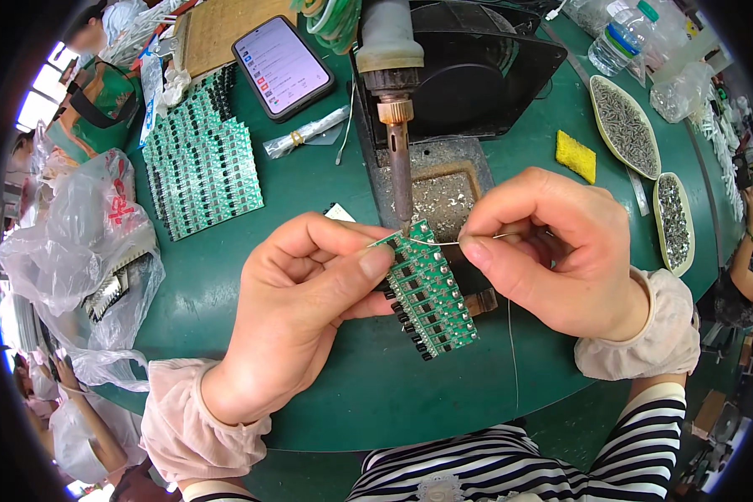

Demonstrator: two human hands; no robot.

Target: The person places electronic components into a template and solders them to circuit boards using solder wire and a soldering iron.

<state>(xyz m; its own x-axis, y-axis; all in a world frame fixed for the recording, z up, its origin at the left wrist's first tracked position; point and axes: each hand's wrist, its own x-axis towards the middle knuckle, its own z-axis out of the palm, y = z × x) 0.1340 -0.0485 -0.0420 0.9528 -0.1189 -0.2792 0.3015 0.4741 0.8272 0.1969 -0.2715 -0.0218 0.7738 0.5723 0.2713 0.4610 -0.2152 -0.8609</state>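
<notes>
My left hand (pixel 309 289) grips a green circuit board panel (pixel 431 293) by its upper left edge, thumb on top. Rows of shiny solder joints run along the panel's right side, and black components stick out on its left. Between thumb and forefinger, my right hand (pixel 556 251) pinches a thin solder wire (pixel 439 243), whose loose length hangs down over the table. The wire's end reaches the panel's top edge. There the tip of an upright soldering iron (pixel 400 171) meets the board, or comes very close to it; I cannot tell which.
A black fan (pixel 468 84) stands behind the iron, above a metal solder tray (pixel 477 163). Stacked circuit boards (pixel 201 163), a phone (pixel 283 67) and a plastic bag (pixel 84 251) lie left. At right are a yellow sponge (pixel 576 156), two dishes of small metal parts (pixel 626 125) and a bottle (pixel 623 42).
</notes>
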